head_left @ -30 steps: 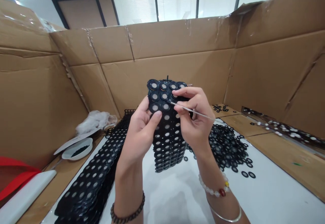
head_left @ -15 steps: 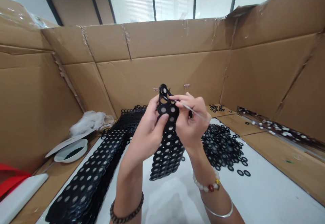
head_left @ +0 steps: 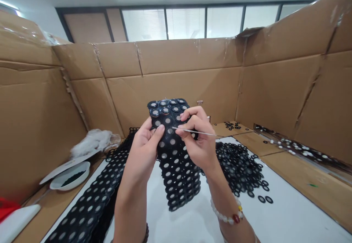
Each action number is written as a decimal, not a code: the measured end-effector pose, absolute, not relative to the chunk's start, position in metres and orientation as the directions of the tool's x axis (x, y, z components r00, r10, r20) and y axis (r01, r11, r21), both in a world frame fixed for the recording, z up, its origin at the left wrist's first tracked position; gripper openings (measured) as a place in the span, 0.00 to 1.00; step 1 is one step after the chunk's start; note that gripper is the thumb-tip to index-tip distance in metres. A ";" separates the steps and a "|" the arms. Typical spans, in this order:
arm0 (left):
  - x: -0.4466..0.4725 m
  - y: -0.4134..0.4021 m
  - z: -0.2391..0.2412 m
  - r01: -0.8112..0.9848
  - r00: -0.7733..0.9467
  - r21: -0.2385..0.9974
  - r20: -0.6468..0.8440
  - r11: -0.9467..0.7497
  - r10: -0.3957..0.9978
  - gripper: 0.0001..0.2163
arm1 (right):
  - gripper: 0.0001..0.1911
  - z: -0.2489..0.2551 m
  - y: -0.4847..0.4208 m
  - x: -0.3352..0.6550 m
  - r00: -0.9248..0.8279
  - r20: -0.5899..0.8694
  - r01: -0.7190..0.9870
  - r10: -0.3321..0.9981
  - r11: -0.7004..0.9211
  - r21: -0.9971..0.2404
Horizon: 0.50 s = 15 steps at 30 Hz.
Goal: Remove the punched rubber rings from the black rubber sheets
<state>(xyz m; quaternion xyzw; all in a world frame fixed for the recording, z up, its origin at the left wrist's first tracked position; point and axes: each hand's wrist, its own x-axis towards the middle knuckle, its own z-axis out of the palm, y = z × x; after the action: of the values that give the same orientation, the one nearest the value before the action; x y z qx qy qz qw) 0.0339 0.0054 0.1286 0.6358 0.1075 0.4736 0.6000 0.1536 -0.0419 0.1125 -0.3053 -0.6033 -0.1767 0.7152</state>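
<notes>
My left hand [head_left: 147, 145] grips the upper left edge of a black perforated sheet [head_left: 178, 169] that hangs down over the white table top [head_left: 288, 217]. Its thumb presses on the sheet's front. The top rows of the sheet still carry black rings. My right hand [head_left: 196, 140] is closed on a thin metal pick [head_left: 192, 131], with the pick's tip touching the sheet just below those rings. Both hands are held up in front of the cardboard wall.
A long stack of punched black sheets [head_left: 93, 202] lies at the left. A heap of loose black rings [head_left: 239, 162] lies at the right. A white bowl [head_left: 70, 175] and white wadding [head_left: 92, 140] sit far left. Cardboard walls [head_left: 176, 78] enclose the table.
The sheet, folded edge-on half a second ago, now faces me flat again. Both hands sit slightly lower, and the pick's tip has moved to a lower row.
</notes>
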 end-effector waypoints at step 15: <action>0.035 0.005 0.128 -0.349 0.600 0.838 0.543 -0.419 0.587 0.21 | 0.09 0.097 -0.015 0.150 0.095 0.994 0.866 -0.055 0.498 -0.055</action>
<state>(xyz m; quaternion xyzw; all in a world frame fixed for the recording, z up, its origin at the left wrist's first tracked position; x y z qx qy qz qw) 0.0349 0.0053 0.1276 0.7186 0.0830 0.4396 0.5324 0.1496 -0.0146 0.0974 -0.3543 -0.5719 -0.3544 0.6495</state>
